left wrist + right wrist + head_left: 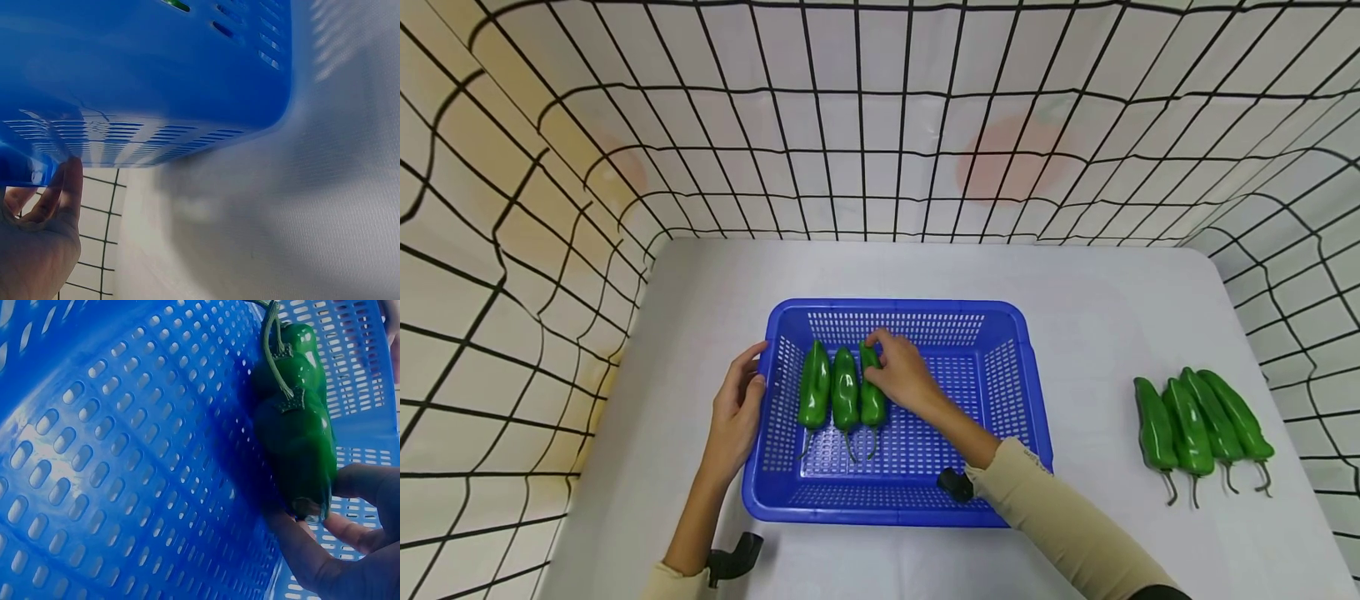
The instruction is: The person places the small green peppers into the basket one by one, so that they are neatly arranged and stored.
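Inside the blue plastic basket (898, 515), three long green peppers lie side by side with their stems towards me. My right hand (904, 371) holds the rightmost green pepper (872, 408) by its far tip. In the right wrist view, that pepper (300, 450) lies between the thumb and fingers, low over the perforated floor. To its left are the middle pepper (845, 392) and the left pepper (814, 390). My left hand (735, 417) grips the basket's left rim; in the left wrist view its fingers (72, 190) touch the outer wall beneath the rim.
Several more green peppers (1183, 425) lie in a row on the white table (1097, 317), right of the basket. Black wire mesh (865, 150) stands along the back and both sides of the table.
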Available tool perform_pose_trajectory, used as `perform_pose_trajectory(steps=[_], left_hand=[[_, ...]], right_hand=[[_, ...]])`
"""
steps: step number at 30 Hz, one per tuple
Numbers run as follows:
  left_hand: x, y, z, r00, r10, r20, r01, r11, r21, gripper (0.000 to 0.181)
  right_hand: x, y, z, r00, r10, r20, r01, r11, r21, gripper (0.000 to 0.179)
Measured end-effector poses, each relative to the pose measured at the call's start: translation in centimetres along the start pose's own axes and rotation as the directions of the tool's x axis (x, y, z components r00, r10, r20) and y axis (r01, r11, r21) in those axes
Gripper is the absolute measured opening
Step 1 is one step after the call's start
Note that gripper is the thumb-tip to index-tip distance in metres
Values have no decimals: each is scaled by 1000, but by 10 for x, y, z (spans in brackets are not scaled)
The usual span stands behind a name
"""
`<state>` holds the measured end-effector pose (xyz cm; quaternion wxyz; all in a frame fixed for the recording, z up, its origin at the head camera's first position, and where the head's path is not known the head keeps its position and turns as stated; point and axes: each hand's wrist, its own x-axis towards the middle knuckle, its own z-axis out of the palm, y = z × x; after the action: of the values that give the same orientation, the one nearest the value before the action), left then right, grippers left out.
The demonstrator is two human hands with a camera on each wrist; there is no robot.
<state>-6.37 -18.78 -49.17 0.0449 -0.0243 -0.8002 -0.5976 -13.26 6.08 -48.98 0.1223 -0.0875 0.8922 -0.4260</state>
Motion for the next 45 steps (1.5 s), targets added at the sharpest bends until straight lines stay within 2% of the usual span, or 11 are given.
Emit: perform_pose_trajectory(steps=[5, 15, 23, 28, 32, 38, 45], left_hand=[[0, 0, 0, 1000, 1, -1, -1, 1000, 3, 45], [0, -3, 1, 1000, 0, -5, 0, 1000, 21, 44], [0, -1, 0, 1000, -3, -6, 3, 1000, 21, 45], [0, 0, 0, 1000, -7, -6, 7, 1000, 22, 45], [0, 1, 0, 1000, -11, -4, 12, 1000, 22, 45], [0, 0, 1, 1000, -6, -4, 6, 1000, 17, 44], [1, -1, 0, 1000, -7, -1, 7, 1000, 9, 44]], right_hand=[[-1, 1, -1, 999, -10, 31, 11, 1000, -15, 39], [-3, 2, -3, 996, 16, 83, -14, 1000, -22, 36], [-7, -2, -16, 996, 8, 92, -2, 998, -68, 40], [-14, -9, -35, 995, -31, 96, 48, 984, -170, 35], [-23, -15, -58, 995, -42, 85, 59, 976, -212, 32], [-40, -11, -99, 999, -43, -2, 42, 986, -163, 30], [-64, 8, -145, 991, -25, -132, 8, 992, -128, 29]])
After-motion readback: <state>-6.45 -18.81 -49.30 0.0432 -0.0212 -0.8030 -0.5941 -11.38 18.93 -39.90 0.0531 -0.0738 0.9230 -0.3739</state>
